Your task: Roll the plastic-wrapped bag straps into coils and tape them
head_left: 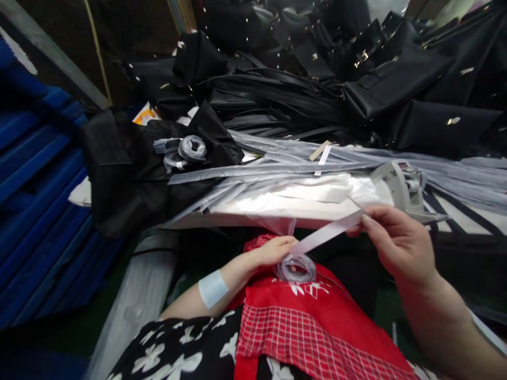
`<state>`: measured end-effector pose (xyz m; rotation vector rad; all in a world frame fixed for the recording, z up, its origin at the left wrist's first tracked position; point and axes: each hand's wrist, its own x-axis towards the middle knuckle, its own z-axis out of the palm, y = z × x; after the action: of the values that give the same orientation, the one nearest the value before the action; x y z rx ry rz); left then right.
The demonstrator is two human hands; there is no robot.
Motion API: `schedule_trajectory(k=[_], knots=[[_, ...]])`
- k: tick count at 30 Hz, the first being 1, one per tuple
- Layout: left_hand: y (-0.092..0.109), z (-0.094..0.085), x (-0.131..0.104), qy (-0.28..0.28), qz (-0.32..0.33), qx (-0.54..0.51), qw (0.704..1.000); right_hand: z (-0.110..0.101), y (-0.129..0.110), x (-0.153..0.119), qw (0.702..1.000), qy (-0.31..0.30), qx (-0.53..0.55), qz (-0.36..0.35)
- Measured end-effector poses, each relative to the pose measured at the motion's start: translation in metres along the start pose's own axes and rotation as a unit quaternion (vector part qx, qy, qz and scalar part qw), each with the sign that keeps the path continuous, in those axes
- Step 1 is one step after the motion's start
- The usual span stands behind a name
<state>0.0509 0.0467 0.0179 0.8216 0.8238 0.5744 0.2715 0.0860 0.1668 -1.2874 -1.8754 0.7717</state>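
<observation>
Against the red apron (332, 316), my left hand (277, 249) has its fingers closed on a coil of clear plastic-wrapped strap (296, 268). My right hand (400, 240) pinches the far end of a flat white strip (328, 232) between thumb and fingers. The strip slants up to the right from the coil to my right fingertips. Its lower end meets the coil beside my left fingers; whether it is joined there I cannot tell.
A table (222, 219) ahead holds long plastic-wrapped straps (269, 171), small coils (192, 148) on black fabric (130, 184), and a white tape dispenser (400, 187). Black bags (400, 79) pile up behind. Blue stacked pieces (39, 211) stand left, near a plastic-wrapped roll (138, 295).
</observation>
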Motion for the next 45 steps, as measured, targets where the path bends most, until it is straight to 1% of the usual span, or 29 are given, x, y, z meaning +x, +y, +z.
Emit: schedule_trajectory(k=[2, 4, 5, 9, 14, 18, 20, 22, 24, 26, 28, 30, 31, 33, 37, 40, 42, 43, 45], knots=[[0.002, 0.001, 0.003, 0.007, 0.018, 0.021, 1.0, -0.002, 0.004, -0.023, 0.999, -0.046, 0.0, 0.011], [0.006, 0.003, 0.006, 0.006, 0.028, 0.042, 0.999, 0.0, 0.013, -0.04, 0.996, -0.074, -0.043, -0.002], [0.008, 0.004, 0.006, 0.005, 0.027, 0.049, 0.998, 0.001, 0.018, -0.046, 0.994, -0.079, -0.07, -0.016], [0.013, 0.007, 0.006, 0.004, 0.016, 0.066, 0.998, 0.001, 0.029, -0.061, 0.984, -0.051, -0.148, -0.088], [0.014, 0.007, 0.006, -0.009, 0.013, 0.077, 0.997, -0.009, 0.03, -0.065, 0.98, -0.034, -0.159, -0.118], [0.011, 0.006, 0.008, -0.004, 0.028, 0.097, 0.995, -0.009, 0.026, -0.069, 0.971, -0.047, -0.174, -0.159], [0.009, 0.006, 0.008, 0.002, 0.026, 0.096, 0.995, -0.007, 0.022, -0.074, 0.963, -0.063, -0.182, -0.186], [0.006, 0.008, 0.008, 0.0, 0.003, 0.07, 0.998, -0.002, 0.018, -0.081, 0.957, -0.09, -0.181, -0.207], [0.004, 0.009, 0.008, -0.009, -0.023, 0.038, 0.999, 0.005, 0.016, -0.086, 0.953, -0.124, -0.173, -0.217], [0.003, 0.011, 0.007, -0.018, -0.035, 0.018, 0.999, 0.014, 0.017, -0.091, 0.949, -0.153, -0.165, -0.221], [0.004, 0.012, 0.005, -0.021, -0.033, 0.014, 0.999, 0.022, 0.019, -0.093, 0.947, -0.168, -0.16, -0.223], [0.007, 0.012, 0.003, -0.013, -0.014, 0.033, 0.999, 0.029, 0.022, -0.094, 0.949, -0.167, -0.152, -0.222], [0.009, 0.012, 0.002, -0.011, 0.001, 0.051, 0.999, 0.032, 0.023, -0.094, 0.953, -0.163, -0.145, -0.213], [0.014, 0.012, -0.001, -0.011, 0.035, 0.104, 0.994, 0.037, 0.026, -0.091, 0.965, -0.153, -0.129, -0.166], [0.022, 0.02, -0.009, -0.012, 0.084, 0.231, 0.969, 0.049, 0.039, -0.078, 0.987, -0.136, -0.082, -0.013], [0.023, 0.028, -0.013, 0.009, 0.116, 0.291, 0.95, 0.059, 0.058, -0.067, 0.987, -0.134, -0.012, 0.084], [0.021, 0.032, -0.014, 0.033, 0.127, 0.315, 0.94, 0.066, 0.072, -0.063, 0.972, -0.14, 0.075, 0.175], [0.02, 0.032, -0.014, 0.046, 0.124, 0.324, 0.937, 0.07, 0.078, -0.062, 0.955, -0.146, 0.125, 0.225], [0.017, 0.032, -0.013, 0.064, 0.111, 0.332, 0.935, 0.078, 0.088, -0.062, 0.912, -0.162, 0.212, 0.312]])
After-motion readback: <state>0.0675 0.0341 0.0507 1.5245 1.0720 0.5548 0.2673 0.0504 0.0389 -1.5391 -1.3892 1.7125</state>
